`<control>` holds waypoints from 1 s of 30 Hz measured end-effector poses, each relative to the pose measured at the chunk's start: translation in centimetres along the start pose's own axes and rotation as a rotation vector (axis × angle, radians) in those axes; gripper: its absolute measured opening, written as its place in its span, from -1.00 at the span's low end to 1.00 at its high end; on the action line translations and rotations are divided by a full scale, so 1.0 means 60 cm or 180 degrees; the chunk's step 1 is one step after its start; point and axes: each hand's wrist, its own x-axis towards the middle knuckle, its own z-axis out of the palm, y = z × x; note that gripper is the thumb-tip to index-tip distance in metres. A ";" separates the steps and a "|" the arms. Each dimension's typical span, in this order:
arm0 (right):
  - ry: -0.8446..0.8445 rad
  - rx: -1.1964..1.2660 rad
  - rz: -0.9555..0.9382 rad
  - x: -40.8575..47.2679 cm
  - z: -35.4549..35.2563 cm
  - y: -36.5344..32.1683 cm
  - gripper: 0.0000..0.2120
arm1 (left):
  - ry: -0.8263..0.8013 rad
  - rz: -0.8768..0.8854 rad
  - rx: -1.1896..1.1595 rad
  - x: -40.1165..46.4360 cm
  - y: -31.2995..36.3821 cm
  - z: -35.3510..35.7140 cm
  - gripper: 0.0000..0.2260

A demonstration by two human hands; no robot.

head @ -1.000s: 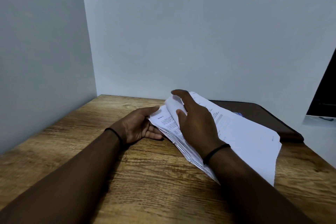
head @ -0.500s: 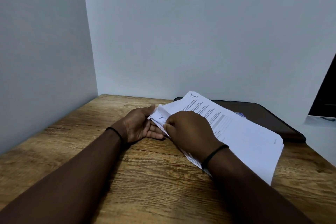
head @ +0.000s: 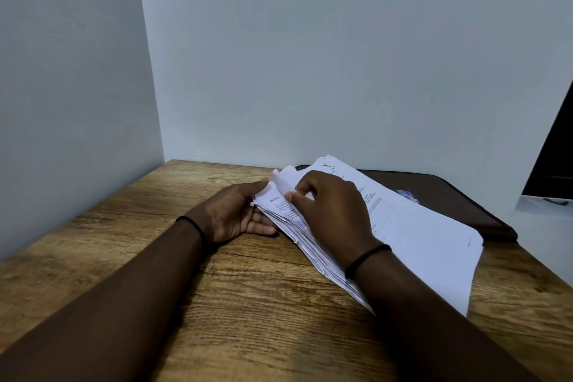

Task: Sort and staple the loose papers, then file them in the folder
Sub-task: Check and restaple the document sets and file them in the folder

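Both hands on the papers

The stack lies on the wooden table, overlapping the dark folder. Right hand pinches a curled top sheet; left hand cups the stack's corner, thumb on top, fingers beneath.

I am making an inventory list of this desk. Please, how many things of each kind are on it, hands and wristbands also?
Paper stack: 1
Dark folder: 1
Small item on the folder, too small to identify: 1
Hands: 2, left and right
Black wristbands: 2, left and right
Total: 7
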 end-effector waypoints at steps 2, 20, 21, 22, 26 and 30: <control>0.0209 0.0052 -0.0015 0.001 -0.003 0.002 -0.86 | 0.0061 0.0002 -0.0015 0.000 0.000 0.000 -0.64; -0.0792 -0.1217 -0.0734 -0.005 0.002 -0.015 -0.71 | -0.0049 -0.0011 -0.0047 0.004 -0.001 -0.004 -0.53; -0.0728 -0.1284 -0.0721 -0.005 0.003 -0.016 -0.71 | -0.0075 -0.0008 -0.0017 0.003 -0.001 -0.004 -0.51; -0.0663 -0.1296 -0.0685 -0.005 0.004 -0.017 -0.72 | -0.0090 -0.0010 -0.0001 0.003 -0.001 -0.004 -0.50; -0.0473 -0.0609 -0.0241 -0.003 0.000 -0.013 -0.75 | -0.0098 -0.0020 -0.0029 0.003 -0.001 -0.003 -0.51; -0.0355 0.0176 0.0129 -0.001 0.002 -0.003 -0.64 | 0.0005 -0.0001 -0.0046 0.005 -0.002 -0.003 -0.60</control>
